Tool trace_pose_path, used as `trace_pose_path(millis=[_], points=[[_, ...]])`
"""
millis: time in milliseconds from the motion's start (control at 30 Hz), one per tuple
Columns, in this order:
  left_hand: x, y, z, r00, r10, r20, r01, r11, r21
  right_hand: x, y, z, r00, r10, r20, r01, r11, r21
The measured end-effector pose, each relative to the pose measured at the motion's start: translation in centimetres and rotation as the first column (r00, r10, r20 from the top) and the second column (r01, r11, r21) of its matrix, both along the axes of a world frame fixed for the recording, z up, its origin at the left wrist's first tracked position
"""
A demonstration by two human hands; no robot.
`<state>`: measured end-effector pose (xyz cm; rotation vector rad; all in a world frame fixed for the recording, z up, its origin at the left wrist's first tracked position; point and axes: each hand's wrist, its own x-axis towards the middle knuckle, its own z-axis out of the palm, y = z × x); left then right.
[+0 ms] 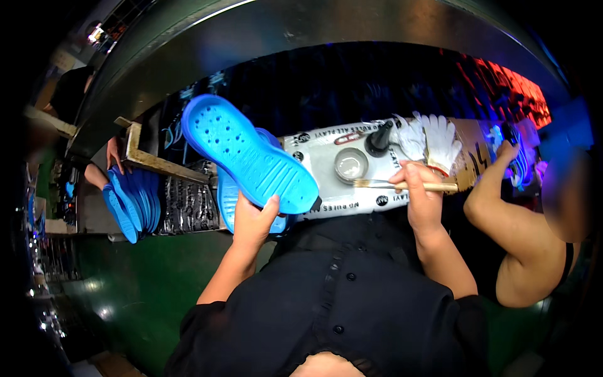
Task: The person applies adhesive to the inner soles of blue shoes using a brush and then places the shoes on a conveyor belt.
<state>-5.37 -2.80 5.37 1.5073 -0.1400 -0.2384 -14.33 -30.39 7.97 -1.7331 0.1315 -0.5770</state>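
If that brush (443,186) is loaded, I'd wipe it on the rim of the cup (350,164) — and hold the blue sole (251,157) steady. Right hand (419,188) is pinching the brush, bristles by the cup; left hand (253,217) grips the sole's narrow end above the surface's (323,173) near edge. Long axis runs diagonal — wide, holed end pointing left and toward the far edge.

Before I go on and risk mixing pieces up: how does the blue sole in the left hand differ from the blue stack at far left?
Count: the held sole is one piece, while the far-left stack is several layered pieces.
Support: the held sole is in the person's left hand; the far-left stack has another person's hand at it.
View: the held sole shows its holed, ridged face broadly; the far-left stack shows mainly edges.
Both are blue.
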Motion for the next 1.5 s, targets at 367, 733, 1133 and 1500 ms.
trace_pose_path(millis=[367,733,1133,1500], points=[[0.2,-3.7,2.6,0.940,-0.158,0.303,0.087,0.968,0.235,1.3,3.1,1.2,0.964,0.203,0.174,-0.095,0.868,-0.488],[0.0,-4.2,3.2,0.919,-0.223,0.325,0.106,0.934,0.341,0.6,2.1,1.5,0.969,0.181,0.170,-0.076,0.866,-0.494],[-0.4,-4.6,2.7,0.911,-0.229,0.343,0.112,0.938,0.328,0.0,2.0,1.3,0.959,0.219,0.181,-0.093,0.844,-0.528],[-0.7,-5.4,1.4,0.895,-0.133,0.425,0.058,0.981,0.185,-0.2,1.6,0.4,0.969,0.153,0.193,-0.049,0.887,-0.460]])
